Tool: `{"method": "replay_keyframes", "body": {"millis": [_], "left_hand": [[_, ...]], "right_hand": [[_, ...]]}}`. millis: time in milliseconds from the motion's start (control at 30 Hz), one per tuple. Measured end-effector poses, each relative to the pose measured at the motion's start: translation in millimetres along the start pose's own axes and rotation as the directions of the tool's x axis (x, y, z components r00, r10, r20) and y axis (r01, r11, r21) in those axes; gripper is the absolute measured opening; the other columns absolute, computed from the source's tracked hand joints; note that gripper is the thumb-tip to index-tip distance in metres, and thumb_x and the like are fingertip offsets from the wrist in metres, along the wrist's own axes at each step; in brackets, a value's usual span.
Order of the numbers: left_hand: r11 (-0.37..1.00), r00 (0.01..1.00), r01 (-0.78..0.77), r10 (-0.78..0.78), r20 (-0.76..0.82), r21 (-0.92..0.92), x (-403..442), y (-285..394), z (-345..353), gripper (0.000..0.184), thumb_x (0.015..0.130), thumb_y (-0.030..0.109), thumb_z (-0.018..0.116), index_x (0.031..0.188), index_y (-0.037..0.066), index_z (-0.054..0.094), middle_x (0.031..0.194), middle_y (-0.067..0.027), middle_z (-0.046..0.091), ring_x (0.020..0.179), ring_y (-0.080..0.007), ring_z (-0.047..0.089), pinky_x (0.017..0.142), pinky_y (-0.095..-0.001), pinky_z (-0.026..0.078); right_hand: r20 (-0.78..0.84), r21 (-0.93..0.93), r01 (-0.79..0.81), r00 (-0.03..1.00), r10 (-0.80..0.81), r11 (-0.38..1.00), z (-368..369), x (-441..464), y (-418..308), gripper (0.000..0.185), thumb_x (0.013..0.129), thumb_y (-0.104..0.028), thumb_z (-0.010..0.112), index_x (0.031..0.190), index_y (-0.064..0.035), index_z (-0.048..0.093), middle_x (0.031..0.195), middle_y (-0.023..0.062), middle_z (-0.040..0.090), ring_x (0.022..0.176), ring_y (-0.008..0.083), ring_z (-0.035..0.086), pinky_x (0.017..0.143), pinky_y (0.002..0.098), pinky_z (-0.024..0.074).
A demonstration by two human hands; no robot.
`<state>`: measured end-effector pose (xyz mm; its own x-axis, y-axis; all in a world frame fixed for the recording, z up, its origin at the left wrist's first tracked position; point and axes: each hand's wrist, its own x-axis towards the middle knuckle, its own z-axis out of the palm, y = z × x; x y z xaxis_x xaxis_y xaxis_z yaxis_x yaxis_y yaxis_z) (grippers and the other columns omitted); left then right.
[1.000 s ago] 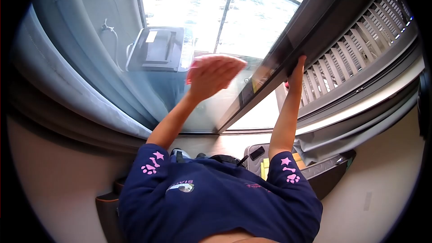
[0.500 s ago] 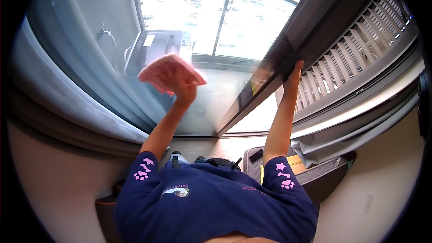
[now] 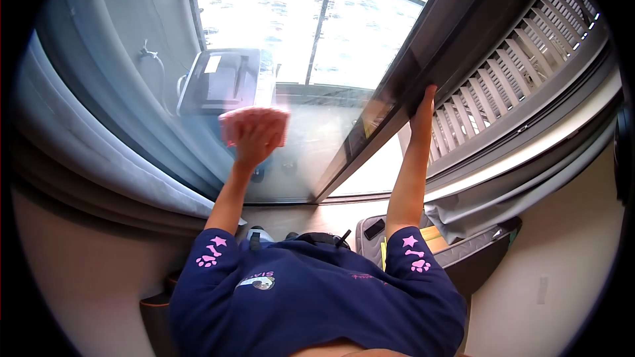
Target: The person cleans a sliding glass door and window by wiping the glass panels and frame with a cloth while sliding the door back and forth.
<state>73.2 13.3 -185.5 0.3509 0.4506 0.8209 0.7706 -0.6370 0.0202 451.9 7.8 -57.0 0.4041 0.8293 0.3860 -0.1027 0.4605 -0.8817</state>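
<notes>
My left hand (image 3: 254,145) presses a folded pink cloth (image 3: 251,118) to the glass pane (image 3: 304,152) of a sliding door, its fingers spread over the cloth's lower part. The cloth's edges are slightly smeared by motion. Higher up on the right, my right hand (image 3: 423,107) holds the edge of the dark door frame (image 3: 413,69). One digit shows there, pointing up, while the other fingers are mostly hidden.
Grey-blue curtains (image 3: 99,132) hang on the left. Beyond the glass stand a top-loading washing machine (image 3: 221,79) and a balcony railing (image 3: 317,26). White louvres (image 3: 509,79) are on the right. Below them, a phone (image 3: 375,227) lies on a grey quilted surface (image 3: 456,256).
My left hand has moved slightly left and downward with the pink cloth, which now lies more level. My right hand stays on the door frame. The whole view has shifted a little.
</notes>
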Motion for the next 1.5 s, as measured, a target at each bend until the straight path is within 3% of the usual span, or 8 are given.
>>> {"method": "replay_keyframes", "body": {"millis": [167, 633, 733, 800, 967, 1200, 1400, 1500], "left_hand": [[0.893, 0.942, 0.316, -0.255, -0.219, 0.320, -99.5, -120.1, -49.4, 0.061, 0.085, 0.045, 0.040, 0.133, 0.011, 0.025, 0.139, -0.0185, 0.020, 0.128, -0.0412, 0.014, 0.102, -0.0540, 0.008], [0.763, 0.777, -0.622, 0.628, 0.027, 0.175, 126.6, 132.2, 9.2, 0.045, 0.083, 0.017, 0.044, 0.127, 0.011, 0.040, 0.131, -0.0004, 0.038, 0.124, -0.0153, 0.032, 0.105, -0.0334, 0.020], [0.758, 0.732, -0.558, 0.641, 0.229, -0.338, 144.9, 120.0, 3.5, 0.039, 0.087, 0.015, 0.044, 0.125, 0.007, 0.041, 0.131, -0.0035, 0.038, 0.123, -0.0153, 0.033, 0.106, -0.0307, 0.020], [0.755, 0.761, -0.647, 0.649, 0.025, 0.107, 147.8, 86.8, -17.3, 0.042, 0.084, 0.004, 0.041, 0.126, 0.009, 0.042, 0.133, -0.0024, 0.036, 0.126, -0.0154, 0.029, 0.107, -0.0321, 0.019], [0.919, 0.879, -0.140, 0.287, -0.382, 0.367, 157.9, -50.8, -113.5, 0.037, 0.079, 0.029, 0.056, 0.114, 0.017, 0.051, 0.117, -0.0037, 0.051, 0.112, -0.0267, 0.045, 0.095, -0.0435, 0.033], [0.796, 0.563, 0.547, -0.122, -0.817, 0.258, 150.4, -147.6, -193.7, 0.043, 0.088, 0.030, 0.031, 0.118, 0.003, 0.045, 0.118, -0.0171, 0.048, 0.108, -0.0330, 0.046, 0.097, -0.0458, 0.032], [0.985, 0.789, 0.139, -0.047, -0.613, 0.103, 93.0, -50.5, -59.8, 0.034, 0.087, 0.032, 0.041, 0.112, 0.011, 0.048, 0.117, -0.0129, 0.048, 0.109, -0.0346, 0.043, 0.097, -0.0521, 0.029], [0.933, 0.938, -0.345, 0.347, -0.004, 0.103, 58.6, 21.9, -28.3, 0.039, 0.084, 0.017, 0.047, 0.122, 0.013, 0.048, 0.130, -0.0020, 0.039, 0.124, -0.0211, 0.031, 0.103, -0.0414, 0.022]], "right_hand": [[-0.019, 0.014, 0.025, 1.000, -0.024, 1.000, 15.3, -8.5, -12.9, 0.084, 0.075, -0.063, 0.048, 0.124, 0.0047, 0.037, 0.120, 0.0108, 0.046, 0.110, 0.0198, 0.044, 0.096, 0.0296, 0.0322], [0.000, 0.022, -0.048, 0.999, 0.048, 0.999, 7.6, -5.0, -9.4, 0.081, 0.078, -0.061, 0.044, 0.127, 0.0018, 0.033, 0.124, 0.0089, 0.043, 0.112, 0.0192, 0.042, 0.097, 0.0296, 0.0307], [0.020, -0.001, -0.024, 1.000, 0.024, 1.000, -2.6, 0.2, -1.5, 0.081, 0.078, -0.062, 0.043, 0.128, 0.0013, 0.031, 0.126, 0.0092, 0.041, 0.115, 0.0199, 0.040, 0.099, 0.0301, 0.0290], [0.048, 0.011, -0.018, 0.999, 0.017, 1.000, -1.2, -1.9, -0.9, 0.082, 0.078, -0.062, 0.043, 0.129, 0.0014, 0.031, 0.127, 0.0095, 0.041, 0.115, 0.0203, 0.039, 0.099, 0.0304, 0.0285], [0.041, 0.043, -0.002, 0.999, 0.001, 0.999, 12.0, -10.3, -10.2, 0.084, 0.077, -0.063, 0.044, 0.129, 0.0021, 0.031, 0.127, 0.0104, 0.041, 0.115, 0.0213, 0.039, 0.099, 0.0305, 0.0287], [0.032, 0.058, 0.013, 0.999, -0.015, 0.998, 12.6, -10.1, -6.3, 0.083, 0.076, -0.062, 0.046, 0.128, 0.0018, 0.032, 0.126, 0.0112, 0.042, 0.114, 0.0223, 0.042, 0.098, 0.0322, 0.0312], [0.038, 0.062, -0.001, 0.999, -0.001, 0.998, 14.1, -10.5, -9.9, 0.081, 0.077, -0.061, 0.045, 0.127, 0.0010, 0.033, 0.124, 0.0104, 0.043, 0.113, 0.0212, 0.042, 0.097, 0.0309, 0.0330], [0.026, 0.055, -0.010, 1.000, 0.009, 0.998, 15.1, -9.0, -9.0, 0.081, 0.077, -0.062, 0.045, 0.128, 0.0012, 0.033, 0.125, 0.0104, 0.042, 0.114, 0.0208, 0.041, 0.097, 0.0303, 0.0321]]}}
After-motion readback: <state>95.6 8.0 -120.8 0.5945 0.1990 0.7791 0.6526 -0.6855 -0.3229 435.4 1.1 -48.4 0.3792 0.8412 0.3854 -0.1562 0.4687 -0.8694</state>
